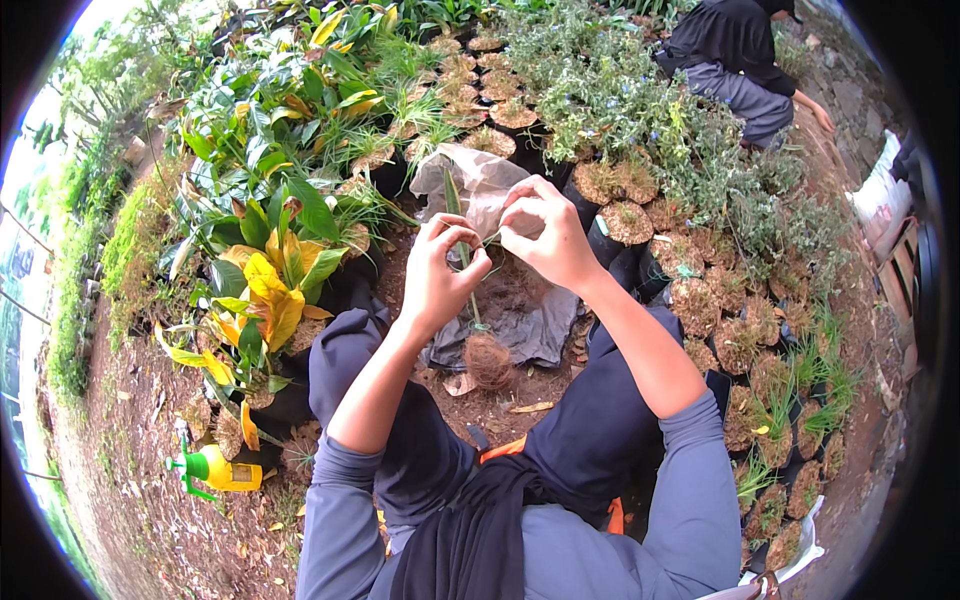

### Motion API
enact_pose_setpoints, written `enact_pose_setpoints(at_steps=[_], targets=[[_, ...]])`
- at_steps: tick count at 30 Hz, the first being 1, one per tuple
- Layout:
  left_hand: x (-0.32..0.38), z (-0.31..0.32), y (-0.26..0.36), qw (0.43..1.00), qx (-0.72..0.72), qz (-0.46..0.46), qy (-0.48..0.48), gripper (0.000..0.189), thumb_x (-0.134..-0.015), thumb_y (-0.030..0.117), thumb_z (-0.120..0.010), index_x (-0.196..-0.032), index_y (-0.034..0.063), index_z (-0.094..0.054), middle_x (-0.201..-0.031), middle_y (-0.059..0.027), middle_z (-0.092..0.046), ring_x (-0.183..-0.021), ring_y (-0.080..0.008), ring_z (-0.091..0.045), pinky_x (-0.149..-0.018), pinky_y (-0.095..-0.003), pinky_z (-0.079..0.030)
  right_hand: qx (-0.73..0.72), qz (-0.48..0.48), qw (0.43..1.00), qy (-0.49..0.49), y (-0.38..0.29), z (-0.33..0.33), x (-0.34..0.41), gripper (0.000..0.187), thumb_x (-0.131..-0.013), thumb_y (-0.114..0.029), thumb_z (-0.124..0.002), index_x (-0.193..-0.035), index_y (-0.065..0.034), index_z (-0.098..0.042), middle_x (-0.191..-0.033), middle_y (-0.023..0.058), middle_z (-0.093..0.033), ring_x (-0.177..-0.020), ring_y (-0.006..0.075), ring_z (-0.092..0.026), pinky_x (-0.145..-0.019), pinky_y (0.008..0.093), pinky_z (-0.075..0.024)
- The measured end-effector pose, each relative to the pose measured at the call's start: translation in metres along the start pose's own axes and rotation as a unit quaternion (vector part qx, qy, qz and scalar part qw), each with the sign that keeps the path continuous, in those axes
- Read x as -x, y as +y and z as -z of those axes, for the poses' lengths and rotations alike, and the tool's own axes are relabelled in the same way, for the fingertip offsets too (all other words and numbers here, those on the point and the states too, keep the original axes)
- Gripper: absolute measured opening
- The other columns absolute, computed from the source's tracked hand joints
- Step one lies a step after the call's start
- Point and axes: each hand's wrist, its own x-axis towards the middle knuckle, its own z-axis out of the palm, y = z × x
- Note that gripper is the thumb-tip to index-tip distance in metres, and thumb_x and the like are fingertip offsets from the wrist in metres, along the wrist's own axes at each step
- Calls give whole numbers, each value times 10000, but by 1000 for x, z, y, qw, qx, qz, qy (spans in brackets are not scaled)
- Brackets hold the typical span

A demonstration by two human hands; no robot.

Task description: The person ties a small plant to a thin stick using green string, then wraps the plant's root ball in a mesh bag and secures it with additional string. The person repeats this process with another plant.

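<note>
My left hand (450, 262) and my right hand (547, 232) are raised close together, each with thumb and fingertips pinched. A thin green strand (491, 240) runs between their fingertips. Behind my left hand stands a long pointed green leaf (451, 195), its lower stem reaching down to a brown fibre ball (487, 360). That ball rests at the near edge of a dark plastic sheet (536, 330) on the soil. Brown fibre lies on the sheet, partly hidden by my hands. Beyond them is a crumpled translucent plastic bag (480, 176).
Leafy plants with yellowing leaves (274, 300) crowd the left side. Several potted plants in black bags (626, 223) line the back and right. A yellow and green spray bottle (221, 469) lies at lower left. Another person (731, 67) crouches at upper right, near a white sack (881, 195).
</note>
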Motion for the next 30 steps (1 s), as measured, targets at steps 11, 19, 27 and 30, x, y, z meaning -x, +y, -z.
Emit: enact_pose_setpoints(at_steps=[11,19,27,30], targets=[[-1,3,6,999,1,-27,27,153,-723,117,-722,-852,43,-688,-996,-94,-588,-972,-232,-580,-871,-332,-441,-22,3,997,-68,2,-2,6,112,-708,-104,-675,-789,-30,-654,-931,89,-576,-943,256,-563,-844,360,-443],[1,0,1,999,-9,-31,23,124,-736,99,-709,-841,37,-683,-989,-85,-585,-950,-224,-578,-854,-331,-445,80,39,995,-35,-7,-1,8,86,-691,-69,-697,-751,-29,-651,-953,84,-571,-960,253,-563,-827,361,-454],[0,-2,1,998,-24,-48,18,140,-718,77,-690,-823,14,-622,-980,-83,-547,-913,-225,-563,-835,-331,-442,-34,9,999,-36,-3,-6,9,115,-673,-108,-696,-729,-41,-622,-935,90,-573,-942,267,-565,-832,374,-436],[1,-7,0,999,-8,-33,19,159,-696,98,-676,-814,21,-603,-991,-106,-543,-957,-279,-543,-852,-373,-430,-61,-4,998,-28,-5,-9,9,114,-657,-86,-697,-704,-25,-613,-905,97,-574,-912,265,-575,-807,362,-449]])
